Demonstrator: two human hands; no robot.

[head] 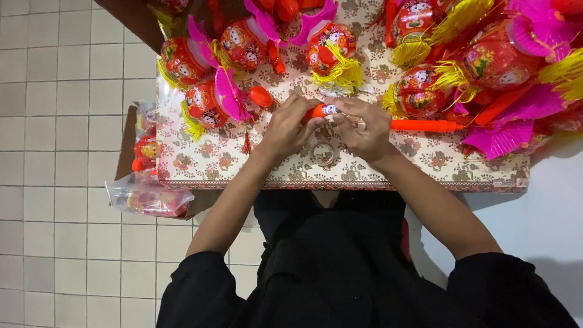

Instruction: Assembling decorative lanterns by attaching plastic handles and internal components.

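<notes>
Floral-patterned worktop is filling the upper half of the frame, over pale floor tiles. Left hand and right hand are both closing on an orange stick at frame centre, fingers pinching its labelled end. Red lanterns with yellow tassels are crowding the upper edge; a tape ring is lying just below the hands. Judgement: keeping the stick pressed level against the worktop is steadying the fingertip work.

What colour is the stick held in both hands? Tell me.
Bright orange: the stick runs rightward from both hands; the head view shows it.
</notes>
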